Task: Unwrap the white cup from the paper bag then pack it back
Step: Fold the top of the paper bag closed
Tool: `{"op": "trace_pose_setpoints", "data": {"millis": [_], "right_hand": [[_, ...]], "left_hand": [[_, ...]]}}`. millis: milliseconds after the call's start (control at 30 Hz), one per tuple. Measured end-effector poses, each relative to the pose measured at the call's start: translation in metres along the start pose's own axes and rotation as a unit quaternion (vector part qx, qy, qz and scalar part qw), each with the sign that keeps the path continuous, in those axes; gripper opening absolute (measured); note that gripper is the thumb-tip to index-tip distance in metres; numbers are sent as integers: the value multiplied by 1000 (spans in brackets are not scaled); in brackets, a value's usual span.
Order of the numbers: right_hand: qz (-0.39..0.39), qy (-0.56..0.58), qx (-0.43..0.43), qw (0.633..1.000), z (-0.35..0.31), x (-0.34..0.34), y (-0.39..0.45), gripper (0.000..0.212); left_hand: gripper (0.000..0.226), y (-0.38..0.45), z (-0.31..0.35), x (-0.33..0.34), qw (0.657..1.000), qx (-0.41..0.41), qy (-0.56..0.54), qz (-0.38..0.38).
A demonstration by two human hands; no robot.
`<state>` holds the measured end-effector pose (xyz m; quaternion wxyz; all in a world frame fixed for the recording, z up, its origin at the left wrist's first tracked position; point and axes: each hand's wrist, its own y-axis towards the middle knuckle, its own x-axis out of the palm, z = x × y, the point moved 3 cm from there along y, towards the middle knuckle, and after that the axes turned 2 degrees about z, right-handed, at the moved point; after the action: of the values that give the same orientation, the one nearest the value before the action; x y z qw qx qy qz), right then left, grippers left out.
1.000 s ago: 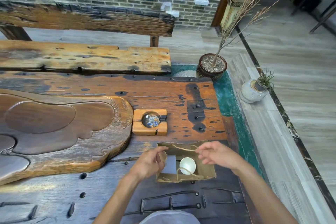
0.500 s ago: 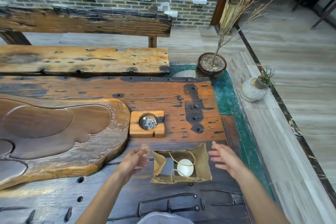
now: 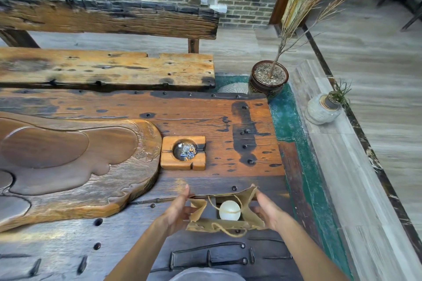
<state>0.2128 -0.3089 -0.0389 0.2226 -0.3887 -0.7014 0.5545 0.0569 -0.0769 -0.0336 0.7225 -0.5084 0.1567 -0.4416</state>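
Note:
A brown paper bag point(image 3: 228, 224) with string handles stands open on the dark wooden table point(image 3: 228, 121), close to me. The white cup point(image 3: 229, 210) sits inside it, seen from above through the open mouth. My left hand point(image 3: 179, 209) is against the bag's left flap, fingers stretched and thumb on the paper. My right hand point(image 3: 266, 209) holds the bag's right wall, thumb inside and fingers outside. The bag rests on the table between both hands.
A square wooden ashtray point(image 3: 183, 153) lies just beyond the bag. A large carved wooden tea tray point(image 3: 68, 162) fills the left. The table's right edge is close to the bag. A bench point(image 3: 107, 68) stands behind, with two potted plants point(image 3: 268, 80) on the floor and ledge.
Half a second ago both hands were off the bag and spread apart. They have closed in on its left and right sides. The cup has stayed inside.

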Motion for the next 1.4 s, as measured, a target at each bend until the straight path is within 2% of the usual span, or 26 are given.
{"op": "trace_pose_setpoints", "data": {"millis": [67,200,367,467,567,700,800,933,1033,1100,1167,1267,1400], "right_hand": [[-22,0,7,1000,-4,6,-10,53],[-40,2,-10,999,-6,4,-8,55],[-33,29,-37,998,-9,-3,-7,40],[-16,45,-63,997,-8,-5,-5,39],[-9,61,-87,994,-4,-7,1,46],[16,0,-134,991,-1,-7,-1,38],[38,-82,-169,981,1,-4,-3,30],[75,-176,-216,957,0,0,-8,18],[109,-258,-273,920,-6,2,-13,15],[117,-341,-293,886,-8,4,-14,13],[90,-407,-295,860,-10,11,-14,28],[51,-466,-297,832,-14,29,-13,39],[38,-523,-316,790,-22,58,-8,38]], "left_hand": [[48,1,1,3,1000,4,7,14],[22,-3,1,2,1000,12,10,25],[17,1,-1,-13,999,43,-15,16],[19,2,-3,-21,998,57,-37,9],[23,3,-6,-26,998,65,-9,14],[24,3,-10,-29,994,84,53,52],[16,2,-10,-28,983,119,110,92],[16,3,-7,-24,955,175,200,134],[19,5,-2,-21,918,213,287,169],[22,8,0,-18,899,227,341,156],[22,11,0,-12,882,229,394,120],[29,18,0,-2,851,225,466,86],[33,23,4,12,805,235,541,65]]}}
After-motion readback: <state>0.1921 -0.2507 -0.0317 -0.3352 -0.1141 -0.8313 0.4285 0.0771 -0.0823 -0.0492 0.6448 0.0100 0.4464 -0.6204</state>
